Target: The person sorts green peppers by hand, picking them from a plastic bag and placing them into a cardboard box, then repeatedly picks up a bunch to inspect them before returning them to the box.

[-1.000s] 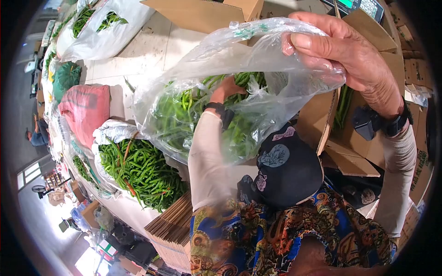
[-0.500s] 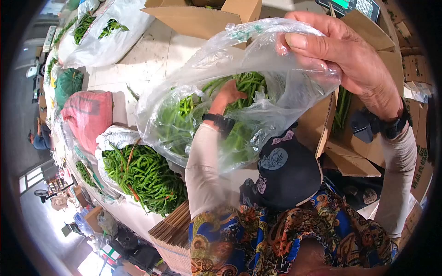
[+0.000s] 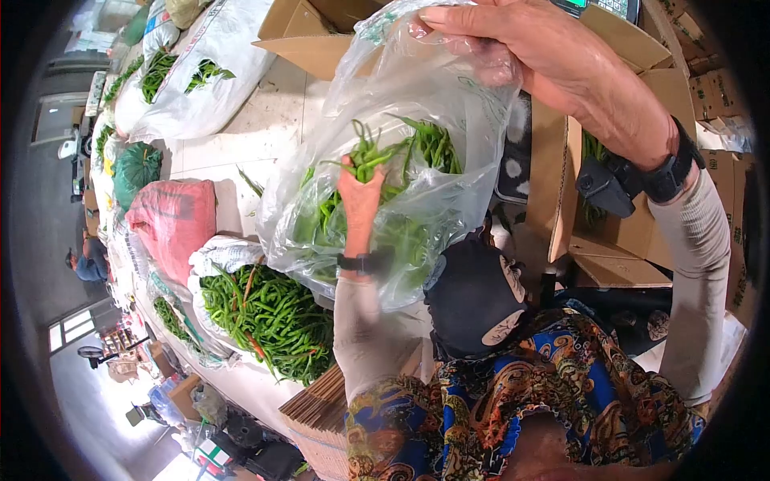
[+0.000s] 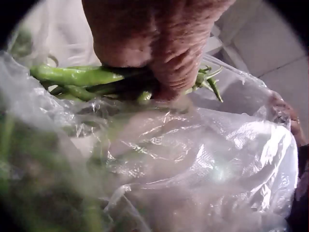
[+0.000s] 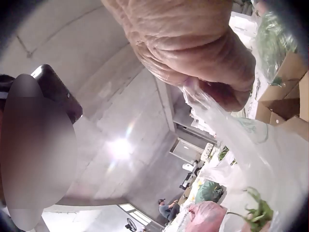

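Observation:
A clear plastic bag point(image 3: 473, 120) holds green peppers point(image 3: 437, 148), its mouth spread wide. At its upper edge the right hand point(image 3: 561, 60) pinches the film between thumb and fingers; in the right wrist view that hand point(image 5: 193, 43) grips the gathered plastic point(image 5: 217, 108). The left hand point(image 3: 361, 192) is at the bag's mouth, curled round a small bunch of peppers point(image 3: 367, 156). In the left wrist view the left hand point(image 4: 154, 43) holds several peppers point(image 4: 77, 76) above the film point(image 4: 222, 159). Its fingertips are partly hidden there.
Left of the bag lie an open sack of peppers point(image 3: 269, 321), a pink sack point(image 3: 176, 224) and a green bag point(image 3: 136, 172). Cardboard boxes stand behind point(image 3: 297, 32) and at the right point(image 3: 642, 176). Stacked flat cardboard point(image 3: 321, 401) is near the body. A person point(image 3: 92, 260) sits far left.
The left hand has risen from among the peppers and now holds a bunch up. The right hand has moved up and left, drawing the bag's edge with it. The head view has shifted slightly.

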The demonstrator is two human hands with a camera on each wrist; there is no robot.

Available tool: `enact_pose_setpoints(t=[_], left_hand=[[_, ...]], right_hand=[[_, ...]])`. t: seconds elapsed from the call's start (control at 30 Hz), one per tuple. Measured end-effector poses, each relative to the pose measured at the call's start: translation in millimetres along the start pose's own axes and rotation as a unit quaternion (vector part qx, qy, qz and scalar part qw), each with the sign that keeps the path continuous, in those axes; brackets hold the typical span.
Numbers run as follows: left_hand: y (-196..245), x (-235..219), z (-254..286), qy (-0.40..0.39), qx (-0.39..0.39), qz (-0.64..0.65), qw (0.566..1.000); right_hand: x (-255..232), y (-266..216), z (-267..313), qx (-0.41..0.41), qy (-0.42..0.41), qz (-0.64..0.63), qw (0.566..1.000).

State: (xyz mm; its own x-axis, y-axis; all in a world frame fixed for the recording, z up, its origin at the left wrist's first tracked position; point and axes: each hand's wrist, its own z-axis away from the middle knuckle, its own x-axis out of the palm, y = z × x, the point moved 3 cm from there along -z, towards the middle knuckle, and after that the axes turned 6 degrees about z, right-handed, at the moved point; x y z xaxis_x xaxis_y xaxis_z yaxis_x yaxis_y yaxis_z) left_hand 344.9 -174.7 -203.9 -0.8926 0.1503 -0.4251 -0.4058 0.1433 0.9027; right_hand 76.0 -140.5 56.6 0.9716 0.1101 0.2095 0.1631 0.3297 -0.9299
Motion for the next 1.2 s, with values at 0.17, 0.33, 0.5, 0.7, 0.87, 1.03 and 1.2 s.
enact_pose_setpoints(t=[0.17, 0.33, 0.5, 0.7, 0.87, 1.03, 1.2], left_hand=[[78.3, -35.8, -1.2, 0.063, 0.022, 0.124, 0.990], [141.0, -100.6, -35.6, 0.047, 0.098, 0.269, 0.957], [217.7, -136.5, -46.0, 0.047, 0.037, 0.335, 0.940], [326.4, -83.2, -33.3, -0.099, 0.000, 0.368, 0.924], [405.9, 26.3, 12.0, -0.243, -0.057, 0.434, 0.865], [423.6, 124.0, 43.1, -0.380, -0.054, 0.460, 0.801], [431.0, 199.8, 81.3, -0.456, -0.038, 0.430, 0.778]], right_hand=[[-10.1, 8.7, -15.7, 0.018, 0.051, 0.079, 0.995], [-20.4, 30.3, -24.9, -0.079, 0.092, 0.279, 0.953], [-19.3, 6.3, 12.6, -0.132, 0.110, 0.343, 0.924], [10.3, -47.8, 85.3, -0.165, 0.038, 0.394, 0.903], [12.3, -36.4, 137.2, -0.245, 0.008, 0.156, 0.957], [-40.5, -6.8, 214.1, -0.165, 0.071, -0.013, 0.984], [-79.4, 33.7, 254.8, -0.167, 0.151, -0.141, 0.964]])
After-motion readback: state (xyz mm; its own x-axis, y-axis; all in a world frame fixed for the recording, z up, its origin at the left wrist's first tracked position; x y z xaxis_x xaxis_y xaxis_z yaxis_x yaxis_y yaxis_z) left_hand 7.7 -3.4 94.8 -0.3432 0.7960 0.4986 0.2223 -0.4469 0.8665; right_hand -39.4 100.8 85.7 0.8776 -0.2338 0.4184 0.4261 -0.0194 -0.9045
